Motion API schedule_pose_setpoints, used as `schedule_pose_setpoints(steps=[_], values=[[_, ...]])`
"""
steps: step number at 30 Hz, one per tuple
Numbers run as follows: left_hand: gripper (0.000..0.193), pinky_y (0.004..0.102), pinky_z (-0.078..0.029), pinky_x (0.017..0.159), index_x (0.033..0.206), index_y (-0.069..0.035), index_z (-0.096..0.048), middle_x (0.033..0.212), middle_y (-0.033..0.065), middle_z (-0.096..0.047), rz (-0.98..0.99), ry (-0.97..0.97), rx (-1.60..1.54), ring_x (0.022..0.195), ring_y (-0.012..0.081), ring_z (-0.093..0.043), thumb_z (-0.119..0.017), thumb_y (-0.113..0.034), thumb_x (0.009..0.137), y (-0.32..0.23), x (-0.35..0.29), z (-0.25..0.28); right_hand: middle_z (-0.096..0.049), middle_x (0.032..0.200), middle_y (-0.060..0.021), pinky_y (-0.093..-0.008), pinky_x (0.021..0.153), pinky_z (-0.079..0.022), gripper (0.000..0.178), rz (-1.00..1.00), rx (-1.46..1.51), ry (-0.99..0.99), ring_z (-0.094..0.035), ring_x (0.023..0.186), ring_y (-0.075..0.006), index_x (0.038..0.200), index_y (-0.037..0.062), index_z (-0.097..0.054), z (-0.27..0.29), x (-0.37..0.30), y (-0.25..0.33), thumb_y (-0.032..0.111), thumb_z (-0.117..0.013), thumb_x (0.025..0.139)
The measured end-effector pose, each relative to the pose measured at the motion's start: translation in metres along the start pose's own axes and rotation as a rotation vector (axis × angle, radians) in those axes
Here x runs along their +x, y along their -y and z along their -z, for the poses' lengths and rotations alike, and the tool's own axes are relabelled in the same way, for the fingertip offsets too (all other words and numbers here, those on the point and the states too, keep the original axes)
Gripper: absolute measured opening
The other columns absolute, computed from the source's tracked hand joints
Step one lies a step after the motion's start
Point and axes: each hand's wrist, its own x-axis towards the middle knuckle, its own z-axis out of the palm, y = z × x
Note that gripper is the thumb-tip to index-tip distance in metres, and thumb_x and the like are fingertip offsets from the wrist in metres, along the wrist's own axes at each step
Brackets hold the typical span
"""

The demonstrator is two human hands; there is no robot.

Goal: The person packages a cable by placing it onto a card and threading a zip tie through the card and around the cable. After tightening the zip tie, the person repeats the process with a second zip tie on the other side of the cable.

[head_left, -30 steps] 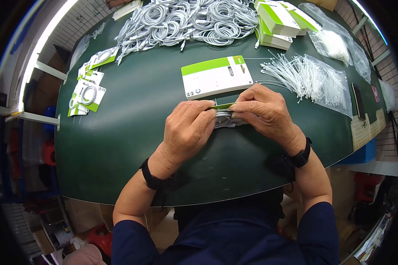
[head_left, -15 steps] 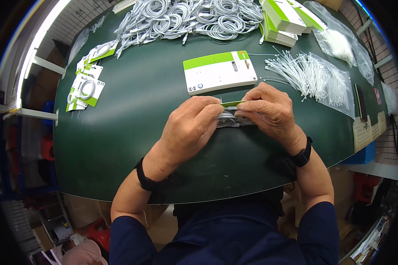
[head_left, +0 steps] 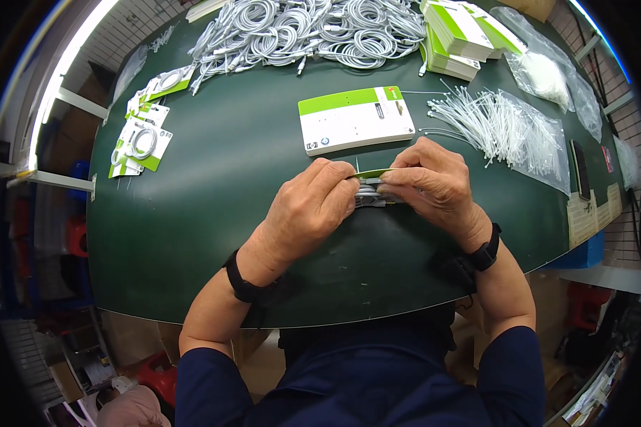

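Got L hand [head_left: 313, 196] closed in a tight pinch on the left end of a green-edged card [head_left: 372, 174], w/ R hand [head_left: 434, 178] pinched narrow at the right end, fingertips facing & pretty close tbh. Holding the card over the near-middle of the green table [head_left: 192, 242], tipped so mostly just its edge shows. Can see a coiled grey cable [head_left: 369, 192] right under it b/w the hands, partly hidden by fingers, so can't tell if R is gripping that too. Just past the hands, see a green/white card stack [head_left: 356, 127]; off to the right, a bunch of white zip ties [head_left: 477, 121] spilling from a clear bag [head_left: 552, 153], plus a phone [head_left: 580, 171]. Over left, spot some carded cables [head_left: 144, 142]; at the far side, a big cable pile [head_left: 306, 35].
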Motion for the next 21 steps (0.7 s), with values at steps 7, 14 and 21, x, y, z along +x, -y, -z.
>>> schedule_pose_setpoints(steps=[7, 14, 21], values=[[0.025, 0.0384, -0.058, 0.067, 0.092, 0.001, -0.064, 0.098, 0.0133, -0.068, 0.018, -0.004, -0.050, 0.081, 0.0302, -0.069, -0.076, 0.005, 0.071, -0.001, 0.002, 0.001, -0.069, 0.084, -0.0061, -0.0300, 0.059, -0.051, 0.028, -0.004, 0.033, 0.031, -0.064, 0.071, -0.0198, 0.097, 0.0083, -0.076, 0.004, 0.004, 0.000, 0.001, -0.088, 0.072], [0.026, 0.0388, -0.059, 0.069, 0.092, 0.000, -0.063, 0.099, 0.0132, -0.069, 0.021, 0.014, -0.046, 0.082, 0.0309, -0.069, -0.075, 0.008, 0.070, 0.001, -0.002, 0.009, -0.071, 0.084, -0.0091, -0.0311, 0.064, -0.053, 0.015, -0.419, -0.126, -0.048, -0.066, 0.073, -0.0212, 0.093, 0.0051, -0.077, 0.047, 0.005, -0.034, 0.005, -0.083, 0.079], [0.027, 0.0371, -0.058, 0.068, 0.093, 0.000, -0.064, 0.099, 0.0126, -0.067, -0.048, 0.051, -0.133, 0.083, 0.0300, -0.068, -0.077, 0.006, 0.070, -0.011, 0.010, -0.005, -0.073, 0.083, -0.0135, -0.0422, 0.075, -0.056, 0.016, -0.668, -0.524, 0.270, -0.071, 0.083, -0.0313, 0.086, 0.0058, -0.079, 0.083, -0.039, -0.086, 0.021, -0.080, 0.081]])
